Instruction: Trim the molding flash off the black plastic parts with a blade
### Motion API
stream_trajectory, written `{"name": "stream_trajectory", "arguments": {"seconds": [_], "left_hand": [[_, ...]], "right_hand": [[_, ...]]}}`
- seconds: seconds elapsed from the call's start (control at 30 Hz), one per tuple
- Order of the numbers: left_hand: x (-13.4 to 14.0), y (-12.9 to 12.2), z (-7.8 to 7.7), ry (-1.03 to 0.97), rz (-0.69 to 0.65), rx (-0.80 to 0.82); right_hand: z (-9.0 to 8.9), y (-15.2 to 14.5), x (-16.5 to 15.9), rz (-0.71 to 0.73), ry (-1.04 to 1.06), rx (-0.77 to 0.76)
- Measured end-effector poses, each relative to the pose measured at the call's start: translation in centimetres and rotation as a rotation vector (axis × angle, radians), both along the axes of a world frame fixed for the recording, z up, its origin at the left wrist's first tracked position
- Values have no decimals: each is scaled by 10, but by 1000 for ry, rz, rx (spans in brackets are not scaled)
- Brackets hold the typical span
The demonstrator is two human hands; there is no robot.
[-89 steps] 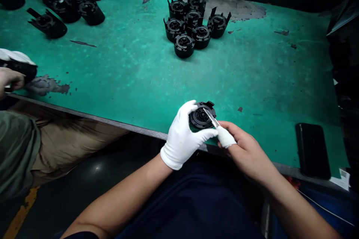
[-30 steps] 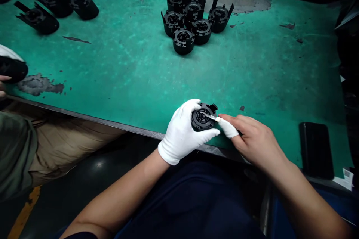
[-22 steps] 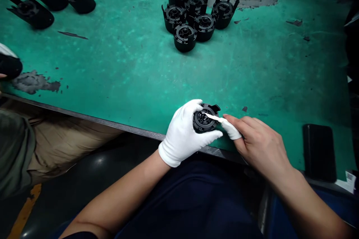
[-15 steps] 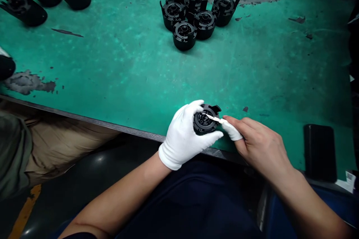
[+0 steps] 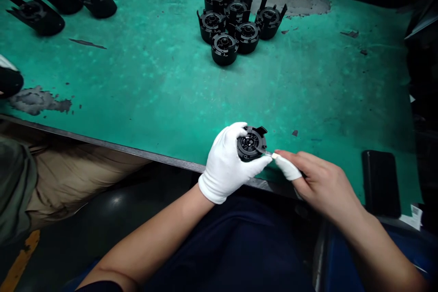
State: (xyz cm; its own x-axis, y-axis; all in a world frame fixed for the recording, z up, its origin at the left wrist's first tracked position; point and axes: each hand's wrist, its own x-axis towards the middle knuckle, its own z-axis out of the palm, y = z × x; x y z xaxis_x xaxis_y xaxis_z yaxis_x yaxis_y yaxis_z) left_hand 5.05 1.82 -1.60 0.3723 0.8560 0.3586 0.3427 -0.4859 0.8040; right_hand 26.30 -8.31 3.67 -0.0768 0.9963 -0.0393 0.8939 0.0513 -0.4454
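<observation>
My left hand [image 5: 226,164], in a white glove, is wrapped round a round black plastic housing [image 5: 250,142] near the table's front edge. Its face with rings and small holes is turned up, and one tab sticks out at the upper right. In my right hand [image 5: 320,177], bare but for a white cover on the thumb, is a small thin-bladed knife [image 5: 268,153]. The blade points left and reaches the housing's right rim, close to my left thumb. My fingers hide most of the knife's handle.
Several similar black housings [image 5: 224,46] stand grouped on the green table [image 5: 153,82]. More black cylindrical parts [image 5: 97,1] are at the far left. A black phone-like object [image 5: 381,183] lies at the right. Another person's leg [image 5: 85,169] is at the left below the table edge [image 5: 102,146].
The knife's blade has moved from the middle of the housing's face to its right rim, as my right hand shifted slightly right and down. My left hand keeps its hold.
</observation>
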Motion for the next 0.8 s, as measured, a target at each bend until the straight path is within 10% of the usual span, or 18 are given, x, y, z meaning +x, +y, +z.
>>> {"name": "stream_trajectory", "arguments": {"seconds": [0.8], "left_hand": [[8,-2,0,-6,50,-30]], "right_hand": [[-1,-9,-38,-233,-370,69]]}}
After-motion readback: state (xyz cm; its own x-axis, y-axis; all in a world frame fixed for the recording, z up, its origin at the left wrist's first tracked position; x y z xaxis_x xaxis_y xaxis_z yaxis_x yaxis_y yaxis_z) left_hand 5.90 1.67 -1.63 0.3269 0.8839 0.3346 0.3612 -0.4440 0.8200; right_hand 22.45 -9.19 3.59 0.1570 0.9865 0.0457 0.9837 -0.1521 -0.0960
